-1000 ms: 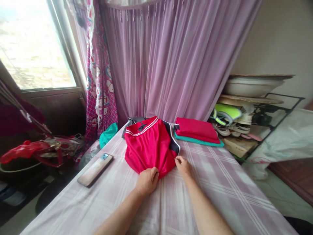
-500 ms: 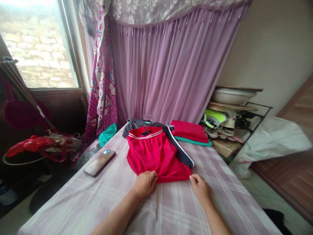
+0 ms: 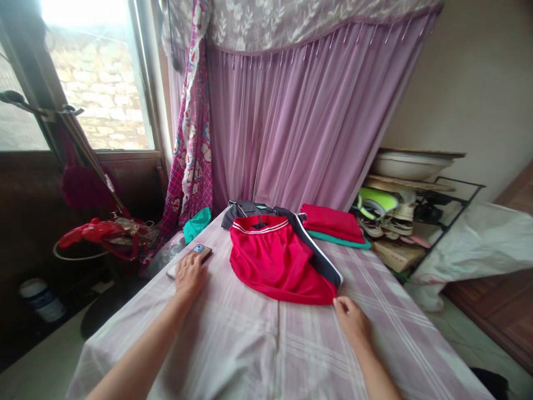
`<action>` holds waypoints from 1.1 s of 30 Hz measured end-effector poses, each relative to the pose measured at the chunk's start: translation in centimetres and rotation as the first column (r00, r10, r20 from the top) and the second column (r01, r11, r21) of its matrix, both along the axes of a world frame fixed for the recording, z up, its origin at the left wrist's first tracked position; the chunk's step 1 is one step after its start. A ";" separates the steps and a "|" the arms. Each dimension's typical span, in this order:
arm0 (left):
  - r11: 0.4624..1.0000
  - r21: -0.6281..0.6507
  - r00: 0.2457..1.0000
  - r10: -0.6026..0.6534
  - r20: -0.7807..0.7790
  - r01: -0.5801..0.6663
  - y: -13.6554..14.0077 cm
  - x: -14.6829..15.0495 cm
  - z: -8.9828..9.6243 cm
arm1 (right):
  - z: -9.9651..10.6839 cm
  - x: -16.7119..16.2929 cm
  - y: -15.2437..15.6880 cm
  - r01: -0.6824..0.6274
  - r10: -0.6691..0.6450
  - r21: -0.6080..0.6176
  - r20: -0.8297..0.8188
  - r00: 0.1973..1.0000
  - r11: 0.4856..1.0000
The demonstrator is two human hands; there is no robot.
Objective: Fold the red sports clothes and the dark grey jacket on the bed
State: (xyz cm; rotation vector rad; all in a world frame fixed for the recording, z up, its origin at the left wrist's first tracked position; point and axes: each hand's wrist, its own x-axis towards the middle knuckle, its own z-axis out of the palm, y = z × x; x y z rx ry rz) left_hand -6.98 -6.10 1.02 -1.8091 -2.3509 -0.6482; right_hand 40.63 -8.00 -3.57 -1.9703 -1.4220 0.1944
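A red garment [image 3: 270, 261] with a white-striped band at its far end lies on the checked cloth of the table [image 3: 250, 344]. My right hand [image 3: 353, 322] pinches its near right corner between thumb and fingertips. To the left, my left hand [image 3: 190, 276] rests on a smartphone [image 3: 203, 251] with its fingers stretched out across the back. The phone's camera end shows beyond the fingers. Partly under the red garment lies a dark garment [image 3: 320, 253] with white edging.
Folded red cloth [image 3: 333, 222] lies on a green one [image 3: 337, 239] at the back right. A teal cloth [image 3: 197, 225] sits at the table's left edge. Past the right edge stands a rack [image 3: 453, 216] with shoes and a basin, beside a white bag [image 3: 487, 239].
My left hand has let go of the red garment's near edge and moved left onto the phone. My right hand still pinches the corner. The view has turned slightly left.
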 end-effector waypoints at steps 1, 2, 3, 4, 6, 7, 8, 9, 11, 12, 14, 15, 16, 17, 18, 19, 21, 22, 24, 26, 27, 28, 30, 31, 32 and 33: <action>0.996 -0.045 0.996 0.082 -0.034 -0.083 0.1 -1.3 0.1 | 0.0 0.0 0.0 0.007 -0.007 -0.004 0.003 1.000 1.000; 0.985 -0.098 0.988 0.140 -0.059 -0.145 0.2 -2.2 0.2 | -0.1 0.0 0.0 0.012 -0.012 -0.010 0.006 1.000 1.000; 0.972 -0.155 0.984 0.167 -0.067 -0.176 0.3 -2.9 0.3 | -0.1 0.0 0.0 0.014 -0.014 -0.015 0.010 1.000 1.000; 0.961 -0.206 0.983 0.173 -0.066 -0.183 0.5 -3.3 0.4 | -0.2 0.0 0.0 0.015 -0.015 -0.018 0.015 1.000 1.000; 0.952 -0.263 0.987 0.148 -0.058 -0.159 0.9 -3.7 0.7 | -0.3 0.0 0.0 0.015 -0.015 -0.014 0.035 0.999 1.000; 0.953 -0.269 0.990 0.129 -0.058 -0.140 1.1 -3.8 0.9 | -0.3 0.0 0.0 0.016 -0.016 -0.012 0.046 0.999 1.000; 0.954 -0.273 0.992 0.109 -0.058 -0.121 1.4 -3.8 1.1 | -0.3 0.0 0.0 0.018 -0.017 -0.013 0.056 0.998 1.000; 0.954 -0.280 0.994 0.092 -0.058 -0.104 1.6 -3.8 1.3 | -0.3 0.0 0.0 0.017 -0.016 -0.014 0.065 0.998 1.000; 0.949 -0.304 0.996 0.067 -0.055 -0.080 2.1 -3.9 1.6 | -0.3 0.1 0.0 0.010 -0.008 -0.023 0.077 0.997 1.000; 0.946 -0.315 0.997 0.057 -0.055 -0.071 2.3 -3.9 1.7 | -0.2 0.1 0.0 0.005 -0.003 -0.031 0.080 0.997 1.000; 0.945 -0.320 0.998 0.047 -0.051 -0.061 2.6 -4.1 1.7 | -0.2 0.2 0.0 -0.003 0.007 -0.046 0.079 0.997 0.999; 0.949 -0.311 0.998 0.043 -0.045 -0.055 2.6 -4.2 1.6 | -0.2 0.3 0.0 -0.007 0.011 -0.050 0.075 0.997 0.999; 0.954 -0.295 0.999 0.039 -0.039 -0.048 2.7 -4.3 1.6 | -0.2 0.3 0.0 -0.011 0.014 -0.051 0.071 0.997 0.999; 0.961 -0.272 0.999 0.037 -0.032 -0.045 2.7 -4.3 1.6 | -0.2 0.3 0.0 -0.012 0.015 -0.048 0.067 0.998 0.999; 0.970 -0.239 0.999 0.040 -0.023 -0.044 2.7 -4.4 1.6 | -0.3 0.3 0.1 -0.010 0.013 -0.044 0.067 0.998 0.999; 0.979 -0.199 0.999 0.045 -0.004 -0.045 2.6 -4.4 1.7 | -0.4 0.3 0.1 -0.005 0.008 -0.040 0.069 0.998 0.999; 0.995 -0.099 0.994 0.034 0.109 -0.024 2.4 -4.1 2.1 | -0.6 0.3 0.1 0.000 0.002 -0.026 0.077 0.997 1.000; 0.999 -0.051 0.973 0.000 0.230 0.012 2.3 -3.9 2.4 | -0.6 0.2 0.1 -0.001 0.003 -0.019 0.081 0.997 1.000; 0.992 0.040 0.808 -0.124 0.576 0.123 1.6 -3.2 2.8 | -0.6 0.1 0.1 -0.003 0.004 -0.011 0.089 0.996 1.000; 0.964 0.146 0.428 -0.232 0.874 0.224 0.6 -2.3 2.9 | -0.4 0.1 0.0 -0.002 0.004 -0.017 0.099 0.995 1.000; 0.945 0.194 0.203 -0.250 0.947 0.262 -0.1 -1.8 2.8 | -0.2 0.0 0.0 -0.002 0.005 -0.028 0.101 0.995 1.000; 0.926 0.239 -0.007 -0.248 0.969 0.293 -0.8 -1.3 2.7 | -0.1 0.0 0.0 -0.007 0.011 -0.042 0.101 0.995 0.999; 0.877 0.331 -0.339 -0.211 0.917 0.348 -2.1 -0.4 2.2 | 0.2 0.0 0.0 -0.024 0.030 -0.070 0.096 0.995 0.997; 0.847 0.378 -0.457 -0.186 0.869 0.373 -2.6 0.1 1.9 | 0.2 0.1 0.0 -0.028 0.036 -0.080 0.094 0.995 0.996; 0.818 0.421 -0.545 -0.161 0.823 0.393 -3.1 0.4 1.7 | 0.2 0.1 0.0 -0.028 0.036 -0.084 0.095 0.995 0.996; 0.791 0.457 -0.608 -0.139 0.781 0.407 -3.4 0.7 1.4 | 0.2 0.1 0.1 -0.024 0.032 -0.083 0.099 0.995 0.996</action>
